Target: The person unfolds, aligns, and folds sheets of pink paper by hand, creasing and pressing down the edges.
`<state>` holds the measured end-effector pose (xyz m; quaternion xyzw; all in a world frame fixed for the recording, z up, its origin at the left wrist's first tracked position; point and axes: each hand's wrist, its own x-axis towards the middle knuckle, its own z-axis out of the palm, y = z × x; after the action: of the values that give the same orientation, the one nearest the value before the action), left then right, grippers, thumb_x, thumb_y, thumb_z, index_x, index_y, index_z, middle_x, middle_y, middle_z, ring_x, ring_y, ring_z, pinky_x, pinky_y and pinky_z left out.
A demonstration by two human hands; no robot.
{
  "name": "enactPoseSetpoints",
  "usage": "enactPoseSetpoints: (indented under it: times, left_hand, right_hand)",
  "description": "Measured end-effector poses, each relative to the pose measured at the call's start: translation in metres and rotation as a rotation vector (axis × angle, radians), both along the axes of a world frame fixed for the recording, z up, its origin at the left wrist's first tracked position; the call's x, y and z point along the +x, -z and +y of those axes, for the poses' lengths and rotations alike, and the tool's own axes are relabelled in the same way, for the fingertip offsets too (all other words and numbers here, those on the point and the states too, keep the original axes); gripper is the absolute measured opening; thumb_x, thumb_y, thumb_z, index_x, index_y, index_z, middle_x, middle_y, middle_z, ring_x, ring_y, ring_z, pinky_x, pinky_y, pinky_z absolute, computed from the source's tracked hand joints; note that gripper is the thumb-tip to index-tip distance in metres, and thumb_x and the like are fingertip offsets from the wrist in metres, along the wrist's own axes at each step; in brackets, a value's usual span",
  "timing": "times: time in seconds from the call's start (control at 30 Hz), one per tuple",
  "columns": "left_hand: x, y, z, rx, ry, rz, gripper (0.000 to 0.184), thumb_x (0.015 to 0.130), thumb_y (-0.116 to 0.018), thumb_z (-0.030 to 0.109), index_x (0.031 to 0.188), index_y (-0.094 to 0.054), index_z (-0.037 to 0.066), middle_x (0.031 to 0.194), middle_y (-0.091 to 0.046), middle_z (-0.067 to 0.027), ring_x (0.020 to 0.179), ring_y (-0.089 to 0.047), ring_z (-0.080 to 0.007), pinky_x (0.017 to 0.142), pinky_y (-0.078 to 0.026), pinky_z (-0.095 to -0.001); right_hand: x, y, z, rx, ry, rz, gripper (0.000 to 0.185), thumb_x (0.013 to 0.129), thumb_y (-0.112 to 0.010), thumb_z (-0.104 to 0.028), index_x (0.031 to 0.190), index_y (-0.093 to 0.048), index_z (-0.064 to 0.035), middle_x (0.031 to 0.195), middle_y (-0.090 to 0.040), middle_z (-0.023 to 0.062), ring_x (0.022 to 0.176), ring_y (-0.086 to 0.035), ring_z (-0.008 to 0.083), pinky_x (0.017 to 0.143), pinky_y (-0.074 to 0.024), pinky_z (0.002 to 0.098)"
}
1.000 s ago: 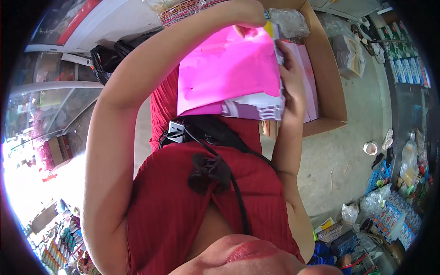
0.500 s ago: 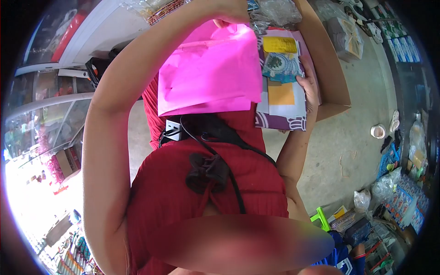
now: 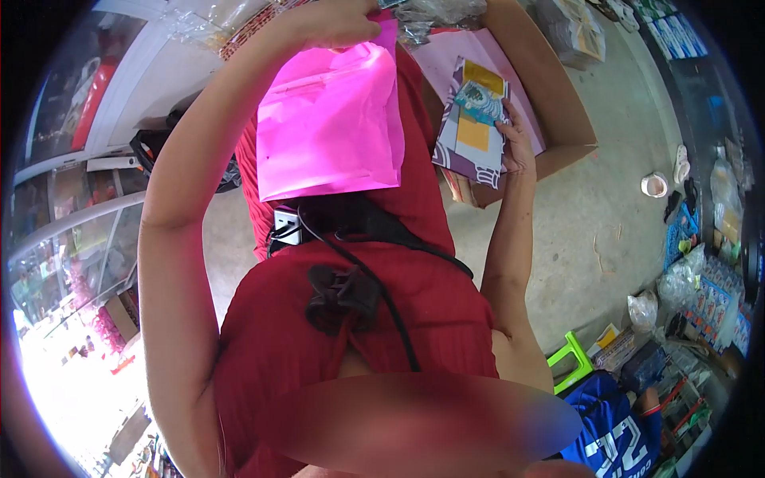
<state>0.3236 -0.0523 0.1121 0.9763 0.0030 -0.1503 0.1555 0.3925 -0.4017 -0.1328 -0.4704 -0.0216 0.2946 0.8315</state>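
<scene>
My left hand (image 3: 347, 25) is closed at the upper edge of a bright pink bag (image 3: 331, 127), which hangs flat over my lap; part of the fingers is cut off by the frame's top. On the right, my right hand (image 3: 518, 142) grips a flat purple-and-white patterned pad (image 3: 482, 163) by its side. Lying on that pad are a teal patterned packet (image 3: 480, 102), pressed by my fingers, and a yellow packet (image 3: 484, 77). An orange-yellow rectangle (image 3: 472, 134) shows below them. Behind the pad stands an open cardboard box (image 3: 550, 103) with a pink sheet (image 3: 478, 52) in it.
Clear plastic packaging (image 3: 446, 12) lies at the top. Glass display cases (image 3: 72, 239) line the left. At lower right are a green stool (image 3: 571, 358), a person in a blue shirt (image 3: 610, 422) and heaped goods (image 3: 701, 295). White shoes (image 3: 655, 185) lie on the floor.
The pink bag and my left hand have shifted left. My right hand has tilted the pad and drawn it away from the bag, showing more of the box and pink sheet.
</scene>
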Motion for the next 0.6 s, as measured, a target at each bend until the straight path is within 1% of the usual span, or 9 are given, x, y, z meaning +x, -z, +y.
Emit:
enactPoseSetpoints:
  times: [0.1, 0.23, 0.3, 0.33, 0.4, 0.43, 0.5, 0.53, 0.6]
  left_hand:
    - [0.000, -0.001, -0.007, 0.043, -0.036, 0.055, 0.044, 0.084, -0.051, 0.023, 0.117, -0.061, -0.004, 0.116, -0.061, -0.0276, 0.112, -0.058, -0.0384, 0.094, -0.046, -0.0451]
    - [-0.008, 0.000, -0.002, 0.030, -0.043, 0.011, 0.043, 0.084, -0.052, 0.023, 0.117, -0.060, -0.004, 0.114, -0.061, -0.0276, 0.109, -0.059, -0.0395, 0.094, -0.046, -0.0456]
    - [-0.012, -0.008, -0.001, 0.000, -0.028, -0.028, 0.042, 0.085, -0.052, 0.023, 0.117, -0.061, -0.004, 0.113, -0.062, -0.0264, 0.104, -0.061, -0.0378, 0.091, -0.048, -0.0448]
    - [-0.013, -0.012, 0.000, 0.003, -0.033, -0.030, 0.042, 0.085, -0.052, 0.023, 0.117, -0.061, -0.004, 0.113, -0.062, -0.0264, 0.104, -0.061, -0.0378, 0.091, -0.048, -0.0448]
    - [-0.016, -0.022, -0.001, -0.143, -0.104, 0.029, 0.043, 0.086, -0.051, 0.020, 0.120, -0.058, -0.005, 0.113, -0.062, -0.0238, 0.098, -0.064, -0.0330, 0.086, -0.051, -0.0417]
    - [-0.018, -0.027, -0.001, -0.143, -0.106, 0.031, 0.043, 0.086, -0.051, 0.020, 0.120, -0.058, -0.005, 0.113, -0.062, -0.0238, 0.098, -0.064, -0.0330, 0.086, -0.051, -0.0417]
    - [-0.021, -0.033, -0.001, -0.325, -0.189, 0.116, 0.045, 0.087, -0.050, 0.016, 0.125, -0.054, -0.007, 0.114, -0.062, -0.0215, 0.094, -0.065, -0.0273, 0.081, -0.054, -0.0375]
    - [-0.021, -0.032, 0.002, -0.323, -0.192, 0.114, 0.045, 0.087, -0.050, 0.016, 0.125, -0.054, -0.007, 0.114, -0.062, -0.0215, 0.094, -0.065, -0.0273, 0.081, -0.054, -0.0375]
    - [-0.020, -0.025, 0.009, -0.418, -0.185, 0.101, 0.047, 0.087, -0.048, 0.013, 0.129, -0.050, -0.010, 0.114, -0.061, -0.0214, 0.092, -0.066, -0.0254, 0.080, -0.054, -0.0357]
  right_hand:
    - [0.012, 0.032, -0.008, -0.127, -0.059, 0.121, 0.065, 0.083, -0.059, 0.007, 0.144, -0.036, 0.0004, 0.129, -0.056, 0.0173, 0.114, -0.060, 0.0260, 0.095, -0.0532, 0.0360]
    - [0.028, 0.054, -0.014, -0.164, -0.100, 0.092, 0.066, 0.083, -0.058, 0.007, 0.145, -0.034, 0.0004, 0.128, -0.056, 0.0181, 0.114, -0.060, 0.0265, 0.095, -0.0534, 0.0359]
    - [0.040, 0.062, -0.020, -0.225, -0.118, 0.101, 0.066, 0.083, -0.058, 0.007, 0.145, -0.035, -0.0002, 0.129, -0.056, 0.0171, 0.114, -0.060, 0.0271, 0.099, -0.0511, 0.0369]
    - [0.044, 0.067, -0.022, -0.223, -0.123, 0.099, 0.066, 0.083, -0.058, 0.007, 0.145, -0.035, -0.0002, 0.129, -0.056, 0.0171, 0.114, -0.060, 0.0271, 0.099, -0.0511, 0.0369]
    - [0.043, 0.064, -0.022, -0.281, -0.099, 0.088, 0.067, 0.080, -0.062, 0.008, 0.142, -0.038, 0.0007, 0.123, -0.060, 0.0172, 0.102, -0.064, 0.0278, 0.090, -0.0537, 0.0375]
    - [0.043, 0.062, -0.022, -0.282, -0.102, 0.090, 0.067, 0.080, -0.062, 0.008, 0.142, -0.038, 0.0007, 0.123, -0.060, 0.0172, 0.102, -0.064, 0.0278, 0.090, -0.0537, 0.0375]
    - [0.035, 0.029, -0.012, -1.189, -0.393, -0.074, 0.054, 0.087, -0.065, -0.008, 0.136, -0.046, -0.0001, 0.119, -0.062, 0.0143, 0.108, -0.062, 0.0254, 0.094, -0.0496, 0.0363]
    - [0.037, 0.032, -0.007, -1.187, -0.395, -0.077, 0.054, 0.087, -0.065, -0.008, 0.136, -0.046, -0.0001, 0.119, -0.062, 0.0143, 0.108, -0.062, 0.0254, 0.094, -0.0496, 0.0363]
    - [0.042, 0.038, 0.003, -1.203, -0.191, -0.729, 0.042, 0.091, -0.065, -0.022, 0.126, -0.056, 0.0007, 0.112, -0.065, 0.0128, 0.102, -0.062, 0.0212, 0.085, -0.0488, 0.0329]
